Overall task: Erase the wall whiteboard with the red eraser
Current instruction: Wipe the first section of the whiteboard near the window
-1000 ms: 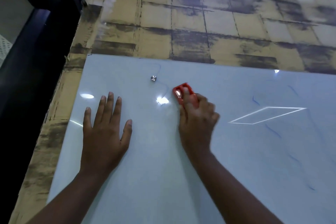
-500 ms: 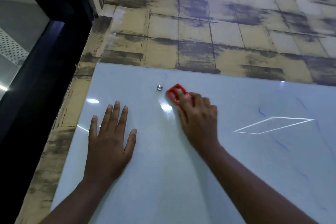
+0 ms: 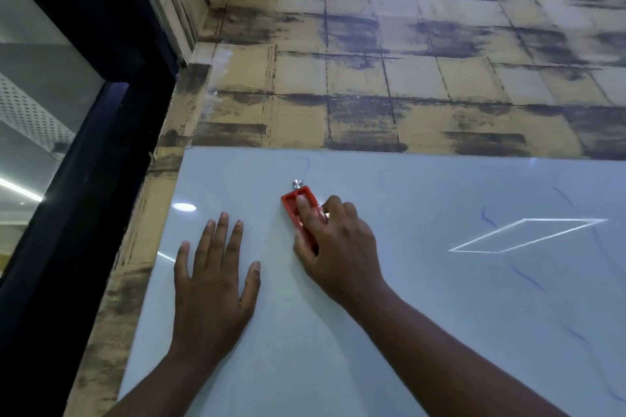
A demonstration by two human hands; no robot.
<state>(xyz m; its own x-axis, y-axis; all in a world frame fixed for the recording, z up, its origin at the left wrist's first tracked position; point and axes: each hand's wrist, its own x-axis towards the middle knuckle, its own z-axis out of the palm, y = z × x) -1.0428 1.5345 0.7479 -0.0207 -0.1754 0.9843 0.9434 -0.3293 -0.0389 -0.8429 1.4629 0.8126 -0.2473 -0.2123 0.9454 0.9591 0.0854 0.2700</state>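
Bracing nearest me, my left hand [image 3: 216,276] lies flat on the whiteboard [image 3: 440,315], fingers straight and spread, holding nothing. Just beyond it and to the right, my right hand [image 3: 333,244] is curled over the red eraser [image 3: 298,208], forefinger laid along its ribbed back, thumb on its near edge and the other fingers on the far side, pressing it to the board.

It looks like a light, hollow plastic block, stiff enough not to flex, so I judge the push has to come from my fingers, not its weight. The glossy board is slick; a grip on the two long sides with one finger on top seems the sure way to keep it from skating out or tipping.

Its upper end is just below a small metal stud [image 3: 297,184], near the board's top left corner. A thin blue line [image 3: 306,167] runs up past the stud, and I reckon the stiff block will have to work round that stud to reach it.

Farther right, well apart, several blue marks [image 3: 489,218] are not yet wiped, beside a bright window-shaped glare. Beyond the board's top edge rises the yellow tiled wall [image 3: 372,78].
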